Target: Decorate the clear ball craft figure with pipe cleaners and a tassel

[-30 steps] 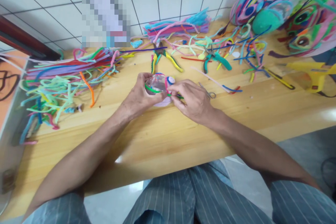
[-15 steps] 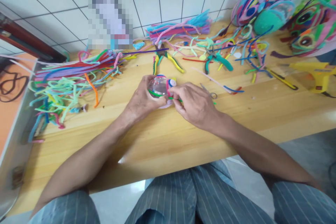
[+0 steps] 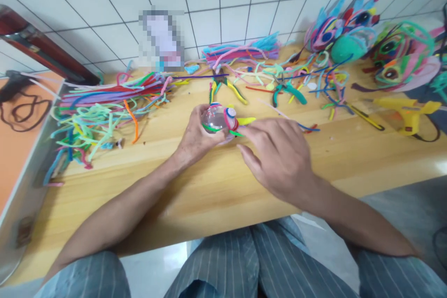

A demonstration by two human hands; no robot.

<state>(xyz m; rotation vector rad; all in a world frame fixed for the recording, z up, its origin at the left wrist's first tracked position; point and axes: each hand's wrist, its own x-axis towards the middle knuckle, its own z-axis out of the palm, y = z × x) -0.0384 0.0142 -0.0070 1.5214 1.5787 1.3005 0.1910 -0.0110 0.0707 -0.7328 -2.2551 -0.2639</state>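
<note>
A clear rounded plastic piece (image 3: 215,118), trimmed with pink, blue and green fuzzy stems and a round white-and-blue eye, is held just above the wooden table. My left hand (image 3: 199,136) wraps round its left side, thumb along the lower edge. On its right, my right hand (image 3: 275,153) has its thumb apart from the index finger, whose tip is near the pink and red trim. No object shows between the right thumb and index finger. A yellow part (image 3: 246,121) sticks out on the right of the piece.
Fuzzy stems (image 3: 87,123) are heaped at the left. Yellow-handled pliers (image 3: 234,92) and teal-handled pliers (image 3: 296,94) lie behind the hands. A yellow glue gun (image 3: 411,114), a cutter (image 3: 365,116) and decorated fish figures (image 3: 407,70) are at the right.
My right hand has drawn back to the right and its thumb has parted from the piece. More of the yellow part shows. The view has shifted slightly.
</note>
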